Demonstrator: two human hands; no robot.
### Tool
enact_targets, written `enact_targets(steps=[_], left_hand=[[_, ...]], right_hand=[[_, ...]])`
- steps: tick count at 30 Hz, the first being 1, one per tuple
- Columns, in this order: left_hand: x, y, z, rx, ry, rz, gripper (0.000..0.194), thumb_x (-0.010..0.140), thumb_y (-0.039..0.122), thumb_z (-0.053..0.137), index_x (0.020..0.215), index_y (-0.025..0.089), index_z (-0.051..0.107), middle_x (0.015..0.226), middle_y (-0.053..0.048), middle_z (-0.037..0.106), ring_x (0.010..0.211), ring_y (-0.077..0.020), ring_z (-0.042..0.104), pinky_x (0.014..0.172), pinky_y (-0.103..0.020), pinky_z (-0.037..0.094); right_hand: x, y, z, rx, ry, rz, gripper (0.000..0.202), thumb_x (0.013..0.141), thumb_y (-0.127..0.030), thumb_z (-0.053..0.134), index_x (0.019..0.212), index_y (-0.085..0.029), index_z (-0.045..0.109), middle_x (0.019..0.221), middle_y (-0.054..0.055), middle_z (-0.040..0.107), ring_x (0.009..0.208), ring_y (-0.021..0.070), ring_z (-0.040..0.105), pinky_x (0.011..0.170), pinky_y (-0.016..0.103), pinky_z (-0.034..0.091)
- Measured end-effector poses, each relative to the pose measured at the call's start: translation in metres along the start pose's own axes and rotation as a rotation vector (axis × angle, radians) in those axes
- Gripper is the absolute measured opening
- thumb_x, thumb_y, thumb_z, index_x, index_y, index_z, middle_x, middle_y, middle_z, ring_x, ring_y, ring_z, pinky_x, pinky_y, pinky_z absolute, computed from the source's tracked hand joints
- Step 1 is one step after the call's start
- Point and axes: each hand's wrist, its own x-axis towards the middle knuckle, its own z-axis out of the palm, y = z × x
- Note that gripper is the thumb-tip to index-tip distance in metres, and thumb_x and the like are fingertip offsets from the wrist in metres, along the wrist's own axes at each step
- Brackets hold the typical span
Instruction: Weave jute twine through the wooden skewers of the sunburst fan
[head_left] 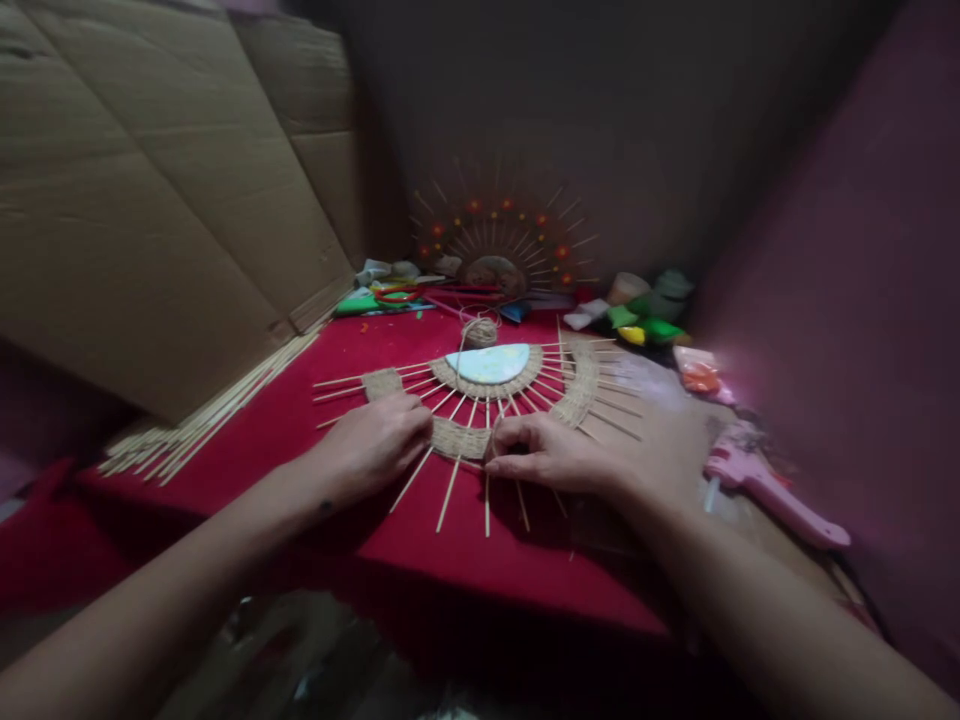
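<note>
A half-round fan of thin wooden sticks, woven with twine, lies flat on the red cloth. Its centre is a pale blue-white half disc [491,363], and a wide woven twine band [461,441] runs across the sticks [450,490]. My left hand [386,440] is closed on the left part of that band, its fingertips partly hidden. My right hand [544,450] pinches the twine [493,440] at the band's lower middle, thumb and forefinger together. From behind the half disc, a ball of twine [480,332] sends a strand over it.
Loose sticks [217,410] lie at left beside a large cardboard sheet [135,200]. A pink glue gun [776,490] rests at right. Behind stand a finished-looking stick fan with orange flowers [506,205], red-handled scissors [397,294] and several colourful packets [660,330]. Walls close the back and right.
</note>
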Motion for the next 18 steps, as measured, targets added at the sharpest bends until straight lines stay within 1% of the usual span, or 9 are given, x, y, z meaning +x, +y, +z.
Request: enact_targets(steps=[6, 10, 13, 15, 18], left_hand=[[0.007, 0.006, -0.011, 0.018, -0.097, -0.006, 0.022, 0.085, 0.02, 0.039, 0.073, 0.019, 0.057, 0.077, -0.007, 0.064, 0.066, -0.0192, 0.057, 0.057, -0.029, 0.037], [0.014, 0.005, -0.012, -0.008, -0.115, -0.008, 0.019, 0.08, 0.018, 0.042, 0.067, 0.02, 0.055, 0.069, -0.006, 0.065, 0.06, -0.0178, 0.056, 0.054, -0.028, 0.035], [0.018, 0.003, -0.013, -0.036, -0.126, -0.017, 0.019, 0.078, 0.017, 0.043, 0.064, 0.02, 0.054, 0.066, -0.004, 0.064, 0.058, -0.0174, 0.056, 0.054, -0.027, 0.035], [0.017, 0.003, -0.014, -0.062, -0.14, -0.036, 0.021, 0.081, 0.018, 0.041, 0.065, 0.02, 0.055, 0.068, -0.003, 0.065, 0.061, -0.0179, 0.058, 0.056, -0.028, 0.037], [0.013, 0.0, -0.011, -0.094, -0.169, -0.064, 0.026, 0.087, 0.022, 0.037, 0.07, 0.02, 0.057, 0.072, -0.004, 0.066, 0.062, -0.0181, 0.059, 0.058, -0.028, 0.039]], right_hand=[[0.002, 0.0, 0.0, -0.004, 0.016, 0.007, 0.018, 0.082, -0.029, 0.062, 0.071, -0.015, 0.058, 0.071, -0.003, 0.053, 0.067, 0.0096, 0.049, 0.061, 0.021, 0.038], [0.002, 0.0, -0.002, -0.065, 0.023, -0.018, 0.02, 0.083, -0.029, 0.062, 0.069, -0.015, 0.057, 0.073, -0.002, 0.053, 0.069, 0.0098, 0.05, 0.063, 0.022, 0.037], [0.003, 0.002, -0.002, -0.069, 0.012, -0.045, 0.02, 0.083, -0.027, 0.062, 0.068, -0.015, 0.056, 0.076, -0.002, 0.053, 0.07, 0.0098, 0.05, 0.064, 0.022, 0.037], [0.004, 0.005, -0.002, -0.066, 0.013, -0.05, 0.019, 0.082, -0.026, 0.062, 0.067, -0.016, 0.055, 0.076, -0.002, 0.053, 0.071, 0.0097, 0.05, 0.064, 0.021, 0.037], [0.005, 0.007, -0.003, -0.075, 0.01, -0.055, 0.023, 0.083, -0.027, 0.062, 0.065, -0.016, 0.051, 0.075, -0.002, 0.052, 0.07, 0.0092, 0.05, 0.063, 0.021, 0.036]])
